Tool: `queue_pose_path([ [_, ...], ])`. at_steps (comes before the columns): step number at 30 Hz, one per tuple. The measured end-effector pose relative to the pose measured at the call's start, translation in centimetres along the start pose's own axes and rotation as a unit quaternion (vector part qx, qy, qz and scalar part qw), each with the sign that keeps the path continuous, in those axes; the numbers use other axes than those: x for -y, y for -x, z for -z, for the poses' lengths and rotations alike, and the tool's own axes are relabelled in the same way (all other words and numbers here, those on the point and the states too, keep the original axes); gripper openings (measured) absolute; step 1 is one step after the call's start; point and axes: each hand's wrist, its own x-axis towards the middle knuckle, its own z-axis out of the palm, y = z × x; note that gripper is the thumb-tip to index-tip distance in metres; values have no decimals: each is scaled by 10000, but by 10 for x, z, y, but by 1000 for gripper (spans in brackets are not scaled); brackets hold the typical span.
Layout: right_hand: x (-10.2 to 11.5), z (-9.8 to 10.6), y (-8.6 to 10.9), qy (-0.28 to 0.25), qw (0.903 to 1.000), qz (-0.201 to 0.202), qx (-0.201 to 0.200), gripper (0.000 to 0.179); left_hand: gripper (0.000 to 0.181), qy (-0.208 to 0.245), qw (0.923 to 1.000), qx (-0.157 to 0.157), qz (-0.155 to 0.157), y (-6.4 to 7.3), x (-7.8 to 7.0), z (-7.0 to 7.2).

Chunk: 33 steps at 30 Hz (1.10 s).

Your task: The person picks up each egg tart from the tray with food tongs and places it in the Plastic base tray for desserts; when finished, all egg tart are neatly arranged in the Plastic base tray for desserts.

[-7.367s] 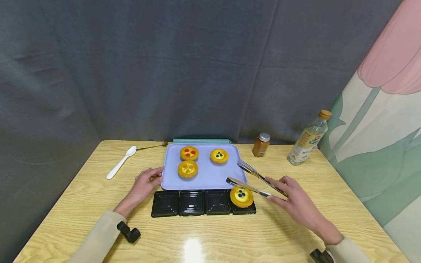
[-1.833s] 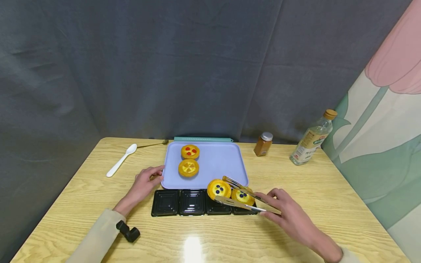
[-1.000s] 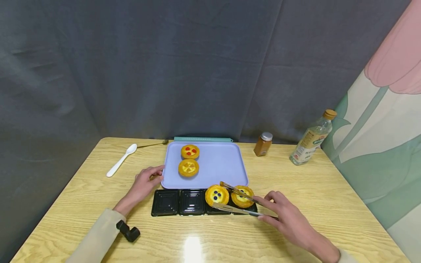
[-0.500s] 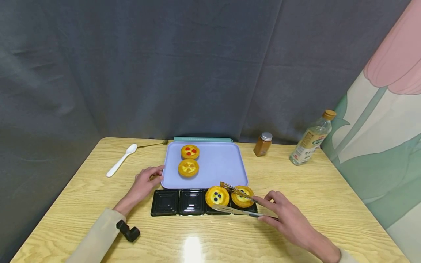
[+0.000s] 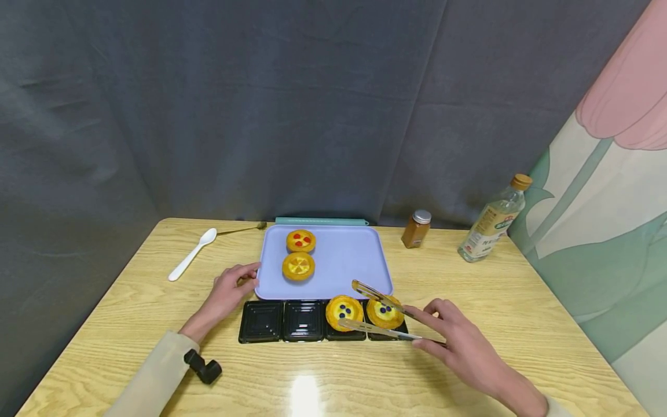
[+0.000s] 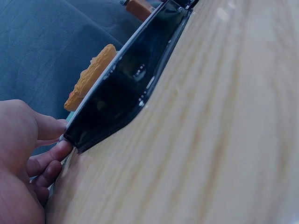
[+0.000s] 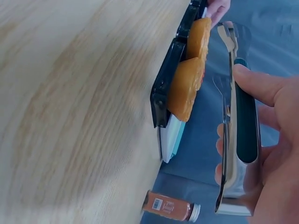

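Observation:
In the head view my left hand (image 5: 229, 294) pinches the left edge of the lilac tray (image 5: 351, 260). On the tray lie a tart with red fruit (image 5: 300, 240) and a tart with orange slices (image 5: 298, 267). A row of black square containers (image 5: 261, 321) stands along the tray's front edge. A blueberry tart (image 5: 341, 304) sits in the third square from the left, and another blueberry tart (image 5: 383, 321) fills the rightmost. My right hand (image 5: 464, 341) grips metal tongs (image 7: 246, 121) with dark green handle pads. The tongs' arms stand spread above these two tarts, with nothing gripped.
A white spoon (image 5: 191, 255) and a thin dark-tipped utensil (image 5: 242, 230) lie at the left. A teal strip (image 5: 320, 221) lies behind the tray. A spice jar (image 5: 416, 230) and a glass bottle (image 5: 490, 226) stand at the back right, before a dark curtain (image 5: 292, 116).
The second blueberry tart has gone from the tray into the third black square. The tongs have since spread and risen slightly off it. My left hand has stayed at the tray.

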Motion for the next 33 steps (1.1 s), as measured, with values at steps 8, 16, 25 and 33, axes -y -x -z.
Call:
queue_pose_path([
  [8, 1, -4, -3, -51, 9990, 227, -379, 58, 43, -23, 10000, -36, -27, 0, 1, 0],
  [16, 5, -4, -17, -79, 9997, -15, -217, 58, 43, -14, 10000, -29, -52, -1, 2, 1],
  [25, 7, -13, -33, -155, 9998, -44, -140, 59, 43, -4, 9999, -19, -104, -1, 4, 1],
  [33, 11, -18, -50, -234, 9996, -115, 52, 57, 43, 11, 10000, -11, -86, -1, 3, 0],
])
